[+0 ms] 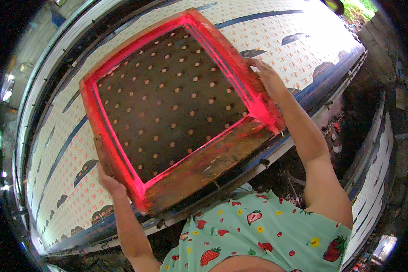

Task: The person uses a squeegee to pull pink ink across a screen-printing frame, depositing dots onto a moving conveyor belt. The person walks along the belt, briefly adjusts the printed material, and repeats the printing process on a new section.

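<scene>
So both hands are busy with one big squarish screen frame (208, 165), and it's sitting right in the middle of the view, over the near part of a long surface (315, 90) and slanted to its edge. The left hand (111, 185) has the frame by its left side, down toward the lower corner, fingers stretched along the outer edge and grasping it. The right hand (268, 78) is up on the opposite side, fingers hooked over the edge around the middle of that bar, also grasping the frame. Honestly can't tell if the frame's underside is touching the surface or held just above it. Inside it there's a dark brown panel (167, 104) with rows of pale dots, and the inner border is smeared with super bright pink colour (264, 109), thickest at the right-hand corner. The near bar is more bare brown, kinda stained. Under all this is white fabric (281, 56) covered in small orange motifs, with dark curvy shapes and blue streaks here and there. A metal rail (258, 168) runs along the near edge, just past the frame's lower bar. The person's got a mint green garment (254, 231) with strawberries and yellow flowers on it. Off to the right there's another pale patterned strip (371, 190), and some greenery (361, 8) up top.
</scene>
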Tool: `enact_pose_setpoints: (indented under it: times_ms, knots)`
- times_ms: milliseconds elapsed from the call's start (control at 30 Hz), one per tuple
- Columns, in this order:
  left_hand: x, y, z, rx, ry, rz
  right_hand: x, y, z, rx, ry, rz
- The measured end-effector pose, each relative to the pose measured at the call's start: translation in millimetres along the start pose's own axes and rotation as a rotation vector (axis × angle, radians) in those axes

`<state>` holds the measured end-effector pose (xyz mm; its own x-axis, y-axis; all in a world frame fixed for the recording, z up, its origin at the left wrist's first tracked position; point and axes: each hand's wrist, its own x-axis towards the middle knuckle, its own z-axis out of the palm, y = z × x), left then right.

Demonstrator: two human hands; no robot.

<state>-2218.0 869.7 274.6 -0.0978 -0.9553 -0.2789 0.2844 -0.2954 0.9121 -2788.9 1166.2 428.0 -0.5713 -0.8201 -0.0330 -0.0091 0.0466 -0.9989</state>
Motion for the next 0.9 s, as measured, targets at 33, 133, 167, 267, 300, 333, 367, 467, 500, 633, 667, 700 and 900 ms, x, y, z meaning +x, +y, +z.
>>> enact_pose_setpoints:
  times_ms: [33,133,167,267,300,333,367,467,500,633,667,700,900]
  knots:
    - [-18,2,29,-0.021,0.047,-0.002,-5,-6,-11,-0.153,-0.033,-0.127]
    - [-46,-12,74,0.0,0.122,0.021,0,1,-57,-0.028,0.033,-0.031]
    - [-52,-17,85,-0.028,0.115,0.037,-2,0,-67,-0.002,0.065,0.028]
    - [-62,-29,98,0.041,0.137,0.012,-5,-1,-95,-0.039,0.084,0.008]
    - [-58,-43,93,0.016,0.127,0.018,-3,0,-108,-0.107,0.077,-0.014]
    - [-59,-46,98,0.042,0.134,0.026,-4,2,-123,-0.176,0.079,-0.034]
    - [-63,-49,108,0.065,0.139,0.039,-4,16,-148,-0.125,0.043,-0.075]
    - [-80,-45,132,0.005,0.095,0.015,2,10,-138,-0.197,0.161,-0.017]
    - [-82,-47,136,-0.039,0.054,0.002,4,8,-139,-0.232,0.192,0.0]
    - [-52,-97,101,0.109,0.108,0.094,1,-2,-139,-0.03,0.252,0.187]
    - [-59,-90,108,0.282,0.165,0.143,2,-1,-137,0.064,0.248,0.228]
    - [-73,-75,133,0.255,0.167,0.171,-2,-5,-136,0.101,0.256,0.248]
    - [-81,-80,155,0.571,0.214,0.218,14,80,-206,-0.04,0.24,-0.109]
